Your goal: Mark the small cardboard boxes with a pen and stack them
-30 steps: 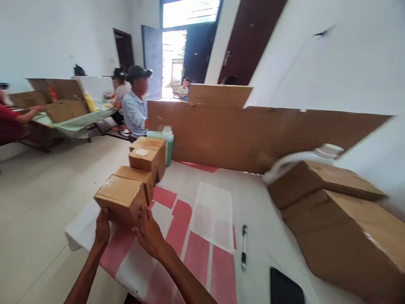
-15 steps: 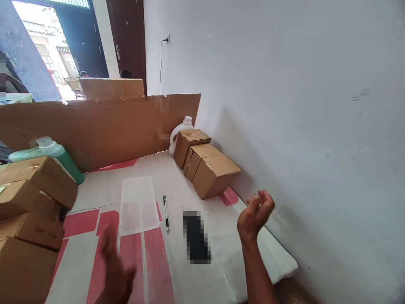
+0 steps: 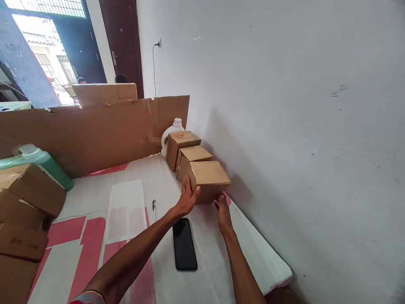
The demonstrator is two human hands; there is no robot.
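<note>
— What have the hands got hold of?

— I see both on the nearest small brown cardboard box (image 3: 209, 179), which sits on the white-and-red covered table (image 3: 202, 278) at about one o'clock from the middle of my view. The left hand (image 3: 187, 198) lies flat against its left face, fingers spread and pointing up. The right hand (image 3: 223, 213) touches the lower near edge at the box's right corner; its fingers are loosely extended, and I cannot tell whether they curl under the box.

— Is the box lifted?

— I cannot tell; its base looks level with the table.

— What is around it?

— Two more brown cardboard boxes (image 3: 186, 150) stand in a row just behind it, toward twelve o'clock, along the white wall (image 3: 284, 105). A white plastic jug (image 3: 171, 133) stands behind those, against the tall brown cardboard sheet (image 3: 88, 131). A black phone (image 3: 184, 244) lies flat at six o'clock from the held box, between my forearms. A pen (image 3: 153, 210) lies near the left hand at nine o'clock. At the far left I see a stack of brown cartons (image 3: 22, 211) and a green bottle (image 3: 47, 164).
</note>
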